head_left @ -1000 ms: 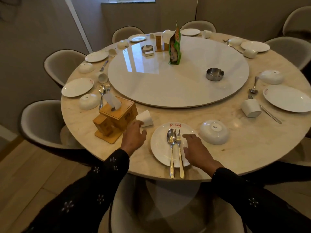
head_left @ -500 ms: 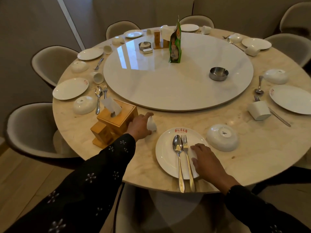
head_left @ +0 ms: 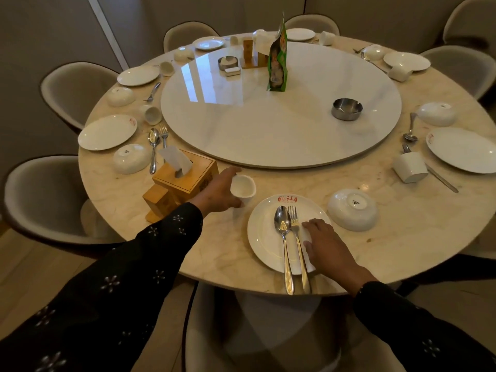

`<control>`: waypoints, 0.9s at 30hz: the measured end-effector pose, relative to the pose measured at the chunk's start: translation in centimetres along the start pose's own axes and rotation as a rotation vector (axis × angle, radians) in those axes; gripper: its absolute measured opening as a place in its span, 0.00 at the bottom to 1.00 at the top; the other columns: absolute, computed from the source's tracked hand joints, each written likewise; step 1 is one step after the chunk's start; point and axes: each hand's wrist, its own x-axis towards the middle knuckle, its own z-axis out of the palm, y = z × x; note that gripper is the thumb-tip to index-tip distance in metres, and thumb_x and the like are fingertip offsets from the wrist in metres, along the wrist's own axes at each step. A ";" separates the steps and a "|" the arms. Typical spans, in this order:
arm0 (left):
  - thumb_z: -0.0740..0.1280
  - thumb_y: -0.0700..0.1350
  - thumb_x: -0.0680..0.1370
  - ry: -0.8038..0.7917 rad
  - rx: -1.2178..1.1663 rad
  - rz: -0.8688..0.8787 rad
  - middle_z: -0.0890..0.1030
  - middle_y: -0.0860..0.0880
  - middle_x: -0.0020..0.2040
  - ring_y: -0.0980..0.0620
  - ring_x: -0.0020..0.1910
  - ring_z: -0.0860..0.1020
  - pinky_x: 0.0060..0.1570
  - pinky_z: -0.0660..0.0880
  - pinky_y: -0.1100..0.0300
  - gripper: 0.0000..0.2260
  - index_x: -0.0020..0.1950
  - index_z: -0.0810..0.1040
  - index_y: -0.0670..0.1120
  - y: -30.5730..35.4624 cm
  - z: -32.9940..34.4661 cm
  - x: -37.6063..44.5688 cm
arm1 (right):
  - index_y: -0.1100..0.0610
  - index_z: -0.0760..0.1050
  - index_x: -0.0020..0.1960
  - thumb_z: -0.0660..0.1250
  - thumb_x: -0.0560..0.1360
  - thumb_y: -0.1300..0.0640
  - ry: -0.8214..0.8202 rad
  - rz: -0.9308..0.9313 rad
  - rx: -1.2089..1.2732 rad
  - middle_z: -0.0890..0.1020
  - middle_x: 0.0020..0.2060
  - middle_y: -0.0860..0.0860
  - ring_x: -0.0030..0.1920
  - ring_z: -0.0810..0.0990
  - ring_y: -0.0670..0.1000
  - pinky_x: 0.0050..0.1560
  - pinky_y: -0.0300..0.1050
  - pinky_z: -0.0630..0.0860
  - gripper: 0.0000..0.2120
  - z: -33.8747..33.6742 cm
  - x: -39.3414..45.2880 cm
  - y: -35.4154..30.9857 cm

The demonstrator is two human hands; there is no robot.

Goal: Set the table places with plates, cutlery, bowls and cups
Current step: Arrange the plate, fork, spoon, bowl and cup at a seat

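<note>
A white plate (head_left: 261, 237) lies at the near edge of the round marble table (head_left: 402, 232), with a spoon (head_left: 283, 237) and a fork (head_left: 296, 237) across it, handles over the table edge. My right hand (head_left: 326, 245) rests flat on the plate's right part, beside the fork. My left hand (head_left: 218, 191) grips a small white cup (head_left: 243, 187), tilted with its mouth towards me, just left of the plate's far rim. An upturned white bowl (head_left: 352, 209) sits right of the plate.
A wooden tissue box (head_left: 188, 175) stands just left of my left hand. A large white turntable (head_left: 281, 108) carries a steel ashtray (head_left: 346, 109), a green packet (head_left: 277, 60) and condiment holders. Other places around the rim hold plates, upturned bowls, cups and cutlery. Padded chairs ring the table.
My left hand reached the small white cup, closed on it and tipped it up off the table. The right hand stayed on the plate. The camera moved closer.
</note>
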 end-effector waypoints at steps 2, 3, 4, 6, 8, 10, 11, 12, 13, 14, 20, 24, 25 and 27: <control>0.78 0.40 0.68 -0.023 0.087 0.024 0.68 0.47 0.69 0.47 0.68 0.67 0.68 0.67 0.51 0.36 0.72 0.64 0.47 0.0 0.0 -0.3 | 0.55 0.63 0.73 0.61 0.79 0.56 0.001 0.010 0.006 0.66 0.70 0.52 0.68 0.67 0.52 0.66 0.45 0.68 0.23 0.1 -0.1 0.0; 0.77 0.40 0.68 -0.030 0.103 0.028 0.68 0.47 0.69 0.47 0.68 0.68 0.67 0.67 0.52 0.35 0.71 0.65 0.47 0.0 0.0 -0.4 | 0.55 0.63 0.73 0.62 0.79 0.56 0.003 0.012 0.008 0.66 0.70 0.52 0.68 0.67 0.52 0.66 0.45 0.68 0.23 0.1 -0.1 0.0; 0.77 0.39 0.68 -0.038 0.106 0.029 0.68 0.47 0.68 0.47 0.67 0.68 0.66 0.67 0.53 0.34 0.70 0.66 0.47 0.0 0.1 -0.4 | 0.56 0.63 0.73 0.62 0.79 0.56 0.006 0.013 0.009 0.66 0.71 0.52 0.68 0.67 0.52 0.66 0.46 0.69 0.23 0.2 -0.1 0.0; 0.77 0.39 0.68 -0.060 0.101 0.026 0.68 0.47 0.69 0.47 0.67 0.68 0.66 0.66 0.54 0.34 0.70 0.66 0.47 -0.1 0.1 -0.5 | 0.56 0.63 0.73 0.62 0.79 0.57 0.008 0.016 0.010 0.66 0.71 0.52 0.69 0.67 0.52 0.66 0.46 0.68 0.23 0.2 -0.1 0.0; 0.77 0.39 0.68 -0.081 0.094 0.022 0.68 0.47 0.69 0.47 0.68 0.68 0.66 0.66 0.53 0.34 0.71 0.65 0.48 -0.3 0.0 -0.5 | 0.55 0.62 0.73 0.61 0.79 0.57 0.002 0.021 0.007 0.65 0.72 0.52 0.69 0.66 0.52 0.66 0.45 0.68 0.24 0.3 -0.1 0.0; 0.77 0.39 0.68 -0.097 0.098 0.018 0.68 0.47 0.70 0.47 0.68 0.68 0.66 0.66 0.53 0.35 0.71 0.65 0.48 -0.5 0.0 -0.6 | 0.55 0.62 0.74 0.61 0.79 0.57 -0.001 0.028 0.012 0.65 0.72 0.52 0.70 0.66 0.52 0.67 0.46 0.68 0.24 0.4 -0.1 0.0; 0.77 0.39 0.69 -0.105 0.101 0.014 0.68 0.47 0.70 0.47 0.69 0.68 0.67 0.66 0.52 0.35 0.72 0.64 0.49 -0.6 0.0 -0.6 | 0.55 0.61 0.74 0.61 0.79 0.57 0.000 0.033 0.015 0.65 0.72 0.52 0.70 0.66 0.52 0.67 0.46 0.67 0.24 0.4 -0.1 0.0; 0.76 0.39 0.69 -0.114 0.102 0.008 0.68 0.47 0.70 0.47 0.69 0.67 0.68 0.66 0.51 0.35 0.72 0.64 0.49 -0.7 -0.1 -0.6 | 0.55 0.61 0.74 0.61 0.79 0.57 -0.001 0.037 0.017 0.64 0.72 0.52 0.70 0.65 0.52 0.67 0.46 0.67 0.24 0.5 -0.1 -0.1; 0.76 0.39 0.69 -0.123 0.099 0.004 0.68 0.47 0.70 0.47 0.69 0.67 0.69 0.65 0.50 0.35 0.72 0.64 0.49 -0.9 -0.1 -0.6 | 0.55 0.61 0.74 0.61 0.79 0.57 0.000 0.041 0.018 0.64 0.73 0.52 0.71 0.65 0.51 0.67 0.46 0.68 0.24 0.5 -0.1 -0.1; 0.76 0.39 0.69 -0.132 0.095 -0.002 0.68 0.47 0.70 0.47 0.70 0.67 0.69 0.65 0.50 0.35 0.72 0.64 0.49 -1.0 -0.1 -0.5 | 0.54 0.61 0.74 0.61 0.79 0.56 -0.001 0.044 0.017 0.64 0.73 0.52 0.71 0.65 0.51 0.67 0.46 0.68 0.24 0.5 -0.1 -0.1; 0.75 0.38 0.70 -0.153 0.065 -0.046 0.67 0.47 0.72 0.46 0.71 0.65 0.70 0.65 0.47 0.35 0.73 0.63 0.50 -1.5 -0.3 -0.6 | 0.55 0.60 0.74 0.60 0.79 0.57 -0.016 0.031 0.012 0.63 0.73 0.52 0.71 0.65 0.52 0.67 0.46 0.67 0.24 0.4 -0.1 0.0; 0.75 0.39 0.70 -0.159 0.083 -0.072 0.65 0.46 0.73 0.45 0.73 0.63 0.71 0.62 0.47 0.38 0.75 0.60 0.50 -1.3 -0.2 -0.8 | 0.55 0.60 0.74 0.60 0.80 0.57 -0.013 0.038 0.018 0.64 0.73 0.52 0.70 0.65 0.52 0.67 0.45 0.67 0.24 0.3 -0.1 -0.2; 0.75 0.40 0.70 -0.162 0.092 -0.077 0.64 0.46 0.74 0.45 0.73 0.62 0.72 0.62 0.47 0.40 0.76 0.59 0.51 -1.2 -0.2 -0.9 | 0.55 0.60 0.74 0.60 0.80 0.57 -0.016 0.039 0.020 0.64 0.73 0.52 0.71 0.65 0.51 0.67 0.45 0.67 0.24 0.2 -0.2 -0.2; 0.77 0.42 0.69 -0.151 0.097 -0.072 0.62 0.46 0.75 0.45 0.74 0.62 0.72 0.61 0.48 0.42 0.77 0.57 0.51 -1.1 -0.2 -1.2 | 0.55 0.60 0.74 0.60 0.80 0.57 -0.030 0.036 0.017 0.63 0.73 0.51 0.71 0.65 0.52 0.67 0.46 0.67 0.24 0.0 -0.3 -0.2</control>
